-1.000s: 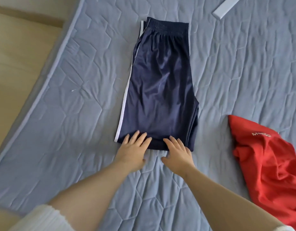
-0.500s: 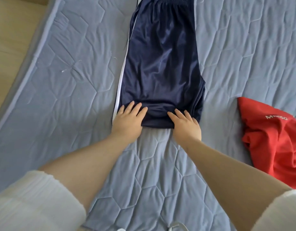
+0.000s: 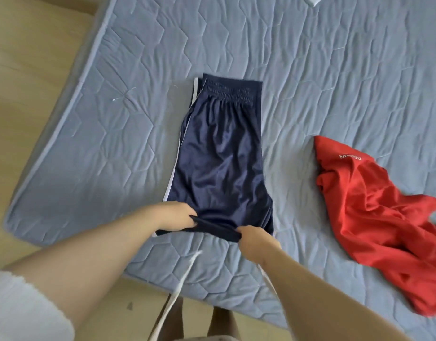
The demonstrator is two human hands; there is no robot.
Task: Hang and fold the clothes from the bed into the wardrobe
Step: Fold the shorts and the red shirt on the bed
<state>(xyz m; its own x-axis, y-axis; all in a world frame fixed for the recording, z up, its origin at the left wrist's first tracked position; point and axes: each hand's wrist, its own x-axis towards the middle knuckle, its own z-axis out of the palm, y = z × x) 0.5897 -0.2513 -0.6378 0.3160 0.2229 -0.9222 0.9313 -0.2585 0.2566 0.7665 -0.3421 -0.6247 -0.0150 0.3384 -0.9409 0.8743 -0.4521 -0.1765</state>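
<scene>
Navy shorts (image 3: 219,156) with a white side stripe lie folded lengthwise on the blue quilted mattress (image 3: 108,124), waistband at the far end. My left hand (image 3: 174,216) pinches the near hem at its left side. My right hand (image 3: 255,242) pinches the same hem at its right, and the hem is lifted a little off the mattress. A crumpled red garment (image 3: 374,212) with white lettering lies to the right of the shorts, apart from them.
The mattress corner sits at the lower left, with wooden floor (image 3: 32,70) beyond it to the left and below. Two white cords (image 3: 177,289) hang down in front of me. A white flat object (image 3: 315,0) pokes in at the top edge.
Both hands went from lying flat on the shorts' near hem to pinching it and raising it. The view pulled back, showing the mattress corner and floor.
</scene>
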